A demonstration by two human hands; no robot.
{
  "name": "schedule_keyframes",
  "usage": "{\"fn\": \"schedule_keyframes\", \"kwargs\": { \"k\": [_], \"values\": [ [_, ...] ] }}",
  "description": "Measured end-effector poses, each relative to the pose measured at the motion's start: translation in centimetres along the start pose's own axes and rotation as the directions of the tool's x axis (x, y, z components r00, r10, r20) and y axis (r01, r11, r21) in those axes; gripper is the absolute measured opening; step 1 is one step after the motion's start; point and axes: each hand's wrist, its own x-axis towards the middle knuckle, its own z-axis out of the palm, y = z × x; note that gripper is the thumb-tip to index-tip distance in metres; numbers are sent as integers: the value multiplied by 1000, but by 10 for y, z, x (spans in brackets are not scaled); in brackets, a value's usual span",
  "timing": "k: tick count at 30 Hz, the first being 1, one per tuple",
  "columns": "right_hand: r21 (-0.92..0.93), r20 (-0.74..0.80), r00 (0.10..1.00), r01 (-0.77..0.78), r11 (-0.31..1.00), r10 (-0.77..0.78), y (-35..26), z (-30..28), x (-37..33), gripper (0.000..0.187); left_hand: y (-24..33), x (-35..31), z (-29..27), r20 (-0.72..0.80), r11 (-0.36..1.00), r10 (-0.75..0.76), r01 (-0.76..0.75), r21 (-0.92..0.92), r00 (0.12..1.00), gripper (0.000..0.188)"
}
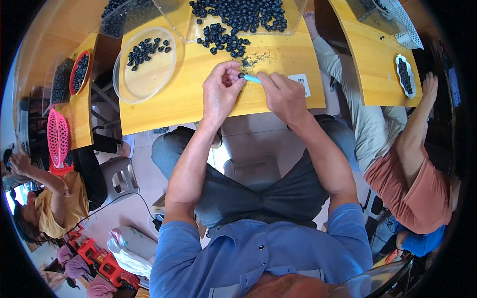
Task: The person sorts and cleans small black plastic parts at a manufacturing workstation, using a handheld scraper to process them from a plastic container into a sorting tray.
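Over the table's near edge, my left hand (pixel 220 94) pinches a small black round piece (pixel 241 76) between thumb and fingers. From the other side, my right hand (pixel 286 97) grips a slim light blue pen-like tool (pixel 252 79), its end against that piece. The tool's tip is too small to make out. Dark crumbs (pixel 256 58) lie on the wood just beyond my hands. A loose cluster of similar black pieces (pixel 226 38) sits past them, in front of a larger heap (pixel 243 12) in a clear bin. Left of my hands, a round clear plastic lid or tray (pixel 119 82) bears more pieces.
The yellow wooden table (pixel 194 107) ends before my lap. A white printed card (pixel 300 84) lies by my right hand. Side tables carry a red-rimmed bowl (pixel 73 89), a pink basket (pixel 58 136) and a white dish (pixel 399 62). Other people sit at both sides.
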Motion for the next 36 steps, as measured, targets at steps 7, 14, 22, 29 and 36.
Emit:
{"fn": "schedule_keyframes", "kwargs": {
  "k": [7, 14, 22, 29, 36],
  "values": [
    [-12, 7, 1000, 0, 1000, 0, 0, 2, -2, 36, -1, 0, 0, -8, 1000, 16, -16, 17, 1000, 37],
    [-32, 32, 999, -38, 999, 39, 1, 7, -1, 31, -3, 1, 1, 6, 1000, -4, 4, -5, 1000, 38],
    [-41, -3, 997, -77, 996, 77, 2, 8, -1, 28, -5, -3, 0, -26, 996, -3, 1, -86, 1000, 41],
    [-59, -10, 1000, 16, 998, -17, 0, 3, -4, 32, 0, 0, -1, -24, 998, -25, 23, -52, 999, 43],
    [-51, -29, 999, 27, 998, -29, 1, 5, -2, 34, -2, 0, 0, -14, 997, -33, 32, -72, 999, 42]
  ]
}}
